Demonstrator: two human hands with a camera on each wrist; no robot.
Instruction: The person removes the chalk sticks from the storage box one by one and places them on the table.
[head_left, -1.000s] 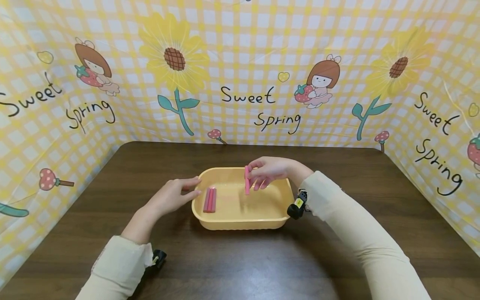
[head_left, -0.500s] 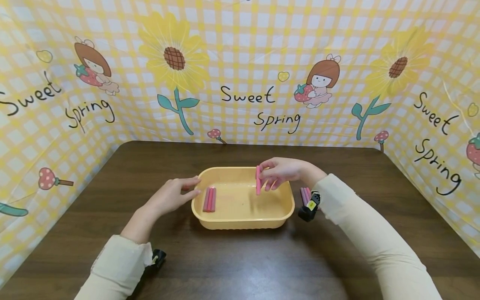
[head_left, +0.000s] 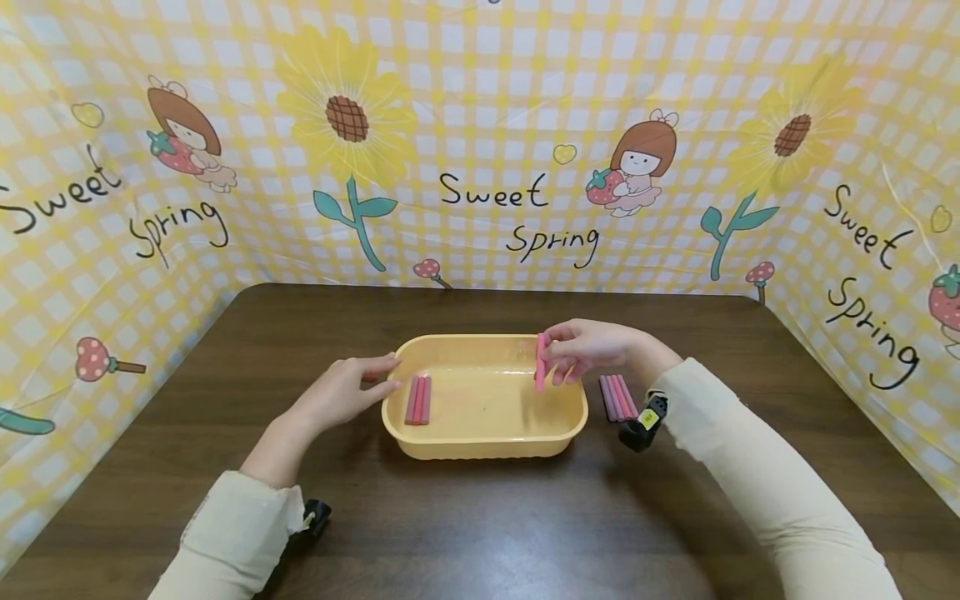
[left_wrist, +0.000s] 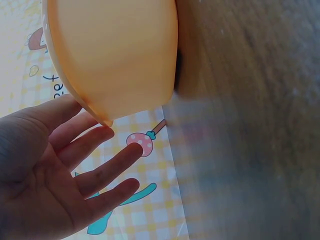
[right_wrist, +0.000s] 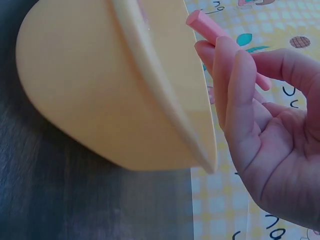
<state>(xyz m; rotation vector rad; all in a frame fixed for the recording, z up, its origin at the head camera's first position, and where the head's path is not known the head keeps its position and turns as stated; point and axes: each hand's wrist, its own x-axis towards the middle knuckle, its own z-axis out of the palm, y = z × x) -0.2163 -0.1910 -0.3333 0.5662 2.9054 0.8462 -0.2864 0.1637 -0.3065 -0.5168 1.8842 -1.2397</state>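
Note:
A pink stick (head_left: 540, 362), its kind not clear, is pinched between thumb and fingers of my right hand (head_left: 588, 348) above the right part of a pale yellow plastic tub (head_left: 483, 440). The right wrist view shows the stick's flat end poking out past the fingertips. At the tub's left end, my left hand (head_left: 341, 390) touches the rim with thumb and forefinger spread apart, while its other fingers extend loosely beside the wall in the left wrist view. Inside the tub, 3 pinkish sticks (head_left: 418, 400) lie side by side near the left wall.
Just right of the tub, several pink and mauve sticks (head_left: 618, 397) lie in a row on the dark wooden table (head_left: 480, 525), close to my right wrist camera (head_left: 643, 423). A yellow checked cloth (head_left: 480, 108) hangs around the back and sides.
My right hand has moved rightward over the tub with the pink stick. The row of sticks on the table has come out from behind my right arm. The left hand stays put.

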